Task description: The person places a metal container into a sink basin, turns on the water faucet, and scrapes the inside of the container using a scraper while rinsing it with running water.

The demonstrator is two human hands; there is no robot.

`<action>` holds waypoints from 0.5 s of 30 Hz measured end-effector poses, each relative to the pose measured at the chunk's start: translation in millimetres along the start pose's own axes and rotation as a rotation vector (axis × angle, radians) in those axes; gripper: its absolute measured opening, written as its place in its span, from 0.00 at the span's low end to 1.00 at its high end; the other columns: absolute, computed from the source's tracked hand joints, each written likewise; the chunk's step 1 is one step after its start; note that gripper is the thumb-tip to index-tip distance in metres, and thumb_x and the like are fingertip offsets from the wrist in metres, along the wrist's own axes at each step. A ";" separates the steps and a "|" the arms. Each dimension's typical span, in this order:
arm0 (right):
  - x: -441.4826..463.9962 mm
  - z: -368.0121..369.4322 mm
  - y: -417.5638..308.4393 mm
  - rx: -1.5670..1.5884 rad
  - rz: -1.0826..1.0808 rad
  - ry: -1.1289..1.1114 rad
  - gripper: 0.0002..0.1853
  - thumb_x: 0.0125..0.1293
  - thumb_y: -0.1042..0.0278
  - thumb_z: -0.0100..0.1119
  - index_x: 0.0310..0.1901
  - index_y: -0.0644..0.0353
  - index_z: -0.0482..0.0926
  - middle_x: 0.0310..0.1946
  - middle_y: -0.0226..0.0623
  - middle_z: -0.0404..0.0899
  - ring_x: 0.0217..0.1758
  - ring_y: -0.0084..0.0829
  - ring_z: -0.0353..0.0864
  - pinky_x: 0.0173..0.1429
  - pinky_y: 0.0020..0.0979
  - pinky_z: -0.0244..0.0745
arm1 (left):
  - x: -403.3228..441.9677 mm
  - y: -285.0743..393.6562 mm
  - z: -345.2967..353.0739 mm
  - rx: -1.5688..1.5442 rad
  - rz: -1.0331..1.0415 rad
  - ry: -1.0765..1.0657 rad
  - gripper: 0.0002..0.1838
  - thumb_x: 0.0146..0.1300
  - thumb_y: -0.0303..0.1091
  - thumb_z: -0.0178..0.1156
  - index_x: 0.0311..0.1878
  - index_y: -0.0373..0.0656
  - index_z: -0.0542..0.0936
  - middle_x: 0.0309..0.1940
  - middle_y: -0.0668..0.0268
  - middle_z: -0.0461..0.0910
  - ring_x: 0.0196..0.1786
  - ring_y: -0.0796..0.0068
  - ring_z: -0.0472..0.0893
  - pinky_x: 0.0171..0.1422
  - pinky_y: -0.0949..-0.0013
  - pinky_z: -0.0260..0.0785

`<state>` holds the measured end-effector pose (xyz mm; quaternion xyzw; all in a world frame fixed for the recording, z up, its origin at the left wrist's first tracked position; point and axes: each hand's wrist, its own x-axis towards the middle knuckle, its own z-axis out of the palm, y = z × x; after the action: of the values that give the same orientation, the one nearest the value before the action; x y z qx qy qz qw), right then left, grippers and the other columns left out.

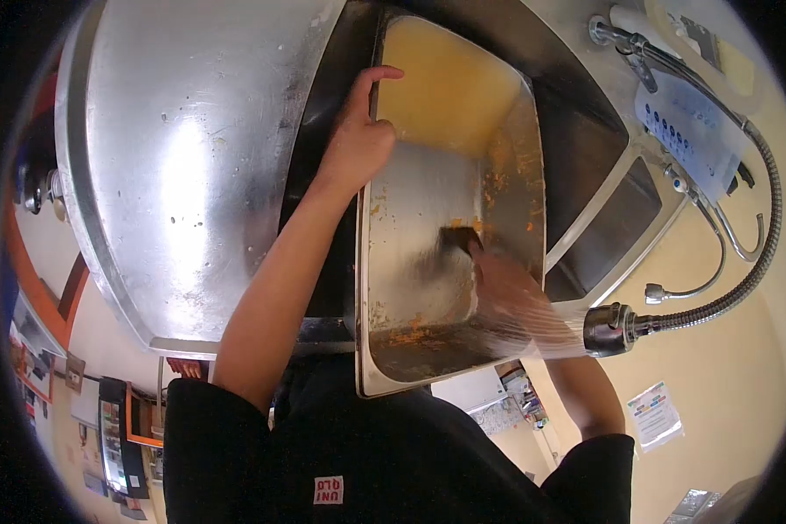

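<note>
A deep rectangular metal pan [419, 188] lies tilted over the sink, with yellowish cloudy water [445, 83] pooled at its far end and orange bits stuck on its walls and near corners. My left hand [362, 144] grips the pan's left rim, index finger hooked over the edge. Inside the pan my right hand [502, 279] holds a dark scrubber [458, 238], blurred by motion, against the bottom. From the right, a spray head [609, 330] sends water across my right forearm and into the pan.
A steel drainboard [183, 175] spans the left side. The dark sink basin [576, 131] surrounds the pan, with a smaller basin [607, 227] at the right. A flexible metal hose [764, 218] curves down from the wall tap [615, 35]. A blue-white plastic sheet [689, 131] hangs there.
</note>
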<state>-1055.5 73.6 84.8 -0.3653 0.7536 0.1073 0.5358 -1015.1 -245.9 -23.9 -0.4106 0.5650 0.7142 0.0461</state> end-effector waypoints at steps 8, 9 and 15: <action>10.0 -38.6 -36.7 -0.296 -0.008 -0.301 0.26 0.71 0.67 0.48 0.69 0.62 0.69 0.36 0.60 0.83 0.40 0.59 0.84 0.46 0.55 0.77 | 5.5 -14.2 1.5 -0.036 0.129 0.034 0.34 0.51 0.16 0.47 0.64 0.52 0.71 0.56 0.55 0.78 0.55 0.61 0.78 0.61 0.67 0.68; 8.6 -44.0 -40.5 -0.175 0.034 -0.346 0.26 0.71 0.67 0.48 0.70 0.61 0.69 0.36 0.60 0.83 0.40 0.59 0.84 0.47 0.54 0.77 | 6.4 -16.8 1.8 -0.034 0.155 0.038 0.34 0.50 0.16 0.47 0.64 0.51 0.71 0.57 0.54 0.78 0.58 0.59 0.77 0.64 0.67 0.67; 20.0 -43.4 -54.2 0.175 0.237 -0.265 0.28 0.71 0.66 0.49 0.73 0.58 0.66 0.38 0.61 0.83 0.41 0.59 0.84 0.50 0.56 0.76 | 3.6 -10.5 1.3 -0.081 0.121 -0.007 0.35 0.50 0.15 0.47 0.64 0.50 0.71 0.59 0.52 0.78 0.63 0.57 0.76 0.68 0.67 0.63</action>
<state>-1054.3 2.4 97.0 -0.2087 0.7207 0.1506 0.6437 -1012.7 -242.5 -34.2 -0.3744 0.5595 0.7394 -0.0118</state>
